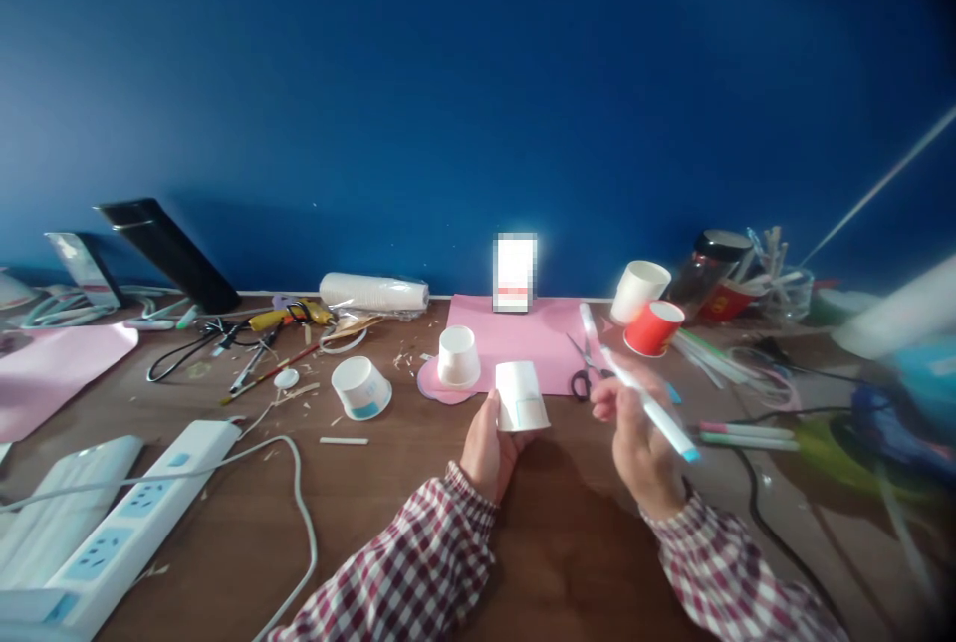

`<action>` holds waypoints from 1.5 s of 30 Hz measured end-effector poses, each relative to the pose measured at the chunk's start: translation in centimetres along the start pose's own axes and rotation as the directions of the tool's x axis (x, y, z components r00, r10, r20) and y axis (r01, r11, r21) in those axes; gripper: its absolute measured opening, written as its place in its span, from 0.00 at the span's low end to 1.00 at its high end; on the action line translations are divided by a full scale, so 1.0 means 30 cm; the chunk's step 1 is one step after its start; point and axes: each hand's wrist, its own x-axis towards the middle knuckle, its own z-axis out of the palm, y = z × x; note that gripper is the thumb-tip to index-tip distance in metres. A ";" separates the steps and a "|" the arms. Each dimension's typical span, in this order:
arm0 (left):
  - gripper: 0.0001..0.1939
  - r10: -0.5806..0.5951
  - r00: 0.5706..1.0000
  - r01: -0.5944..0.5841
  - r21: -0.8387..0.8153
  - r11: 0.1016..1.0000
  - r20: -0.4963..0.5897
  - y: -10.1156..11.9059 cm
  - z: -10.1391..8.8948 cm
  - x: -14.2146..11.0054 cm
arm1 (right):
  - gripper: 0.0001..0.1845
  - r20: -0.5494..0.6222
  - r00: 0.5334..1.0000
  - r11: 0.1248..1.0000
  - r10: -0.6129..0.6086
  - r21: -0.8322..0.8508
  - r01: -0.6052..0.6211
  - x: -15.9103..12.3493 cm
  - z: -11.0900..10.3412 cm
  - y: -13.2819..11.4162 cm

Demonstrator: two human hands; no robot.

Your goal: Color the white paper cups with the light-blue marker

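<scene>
My left hand (489, 448) is closed round the lower part of a white paper cup (521, 393), which is upside down and has a blue outline drawn on its side. To the right, my right hand (642, 433) grips a white marker (651, 408) with a light blue end, held apart from the cup. Two more white cups rest upside down on the table: one (458, 358) on the edge of a pink sheet, another (360, 388) with a blue patch on its side. Scissors (587, 368) lie beside my right hand, partly on the pink sheet (515, 348).
A phone (515, 274) stands against the blue wall. At back right are a white cup (640, 290) and a red cup (654, 328). A power strip (141, 523) and cables lie left, with a sleeve of cups (373, 293) behind. Markers (747, 435) lie right.
</scene>
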 end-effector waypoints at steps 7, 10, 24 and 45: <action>0.19 -0.020 0.999 0.016 0.090 0.996 0.043 0.008 0.005 -0.003 | 0.13 0.135 0.990 0.998 -0.051 0.042 0.046 -0.095 0.035 -0.059; 0.20 -0.014 0.997 0.007 0.097 0.995 0.072 0.005 0.004 -0.002 | 0.09 0.154 0.988 0.998 0.013 0.059 -0.022 -0.094 0.046 -0.078; 0.23 0.033 0.988 -0.050 0.113 0.992 0.150 -0.005 -0.003 -0.001 | 0.06 0.260 0.965 0.999 0.021 0.039 -0.032 -0.098 0.046 -0.072; 0.23 -0.007 0.997 0.000 0.085 0.996 0.081 -0.001 0.004 0.001 | 0.10 0.061 0.988 0.973 0.143 0.173 -0.152 -0.043 0.035 -0.047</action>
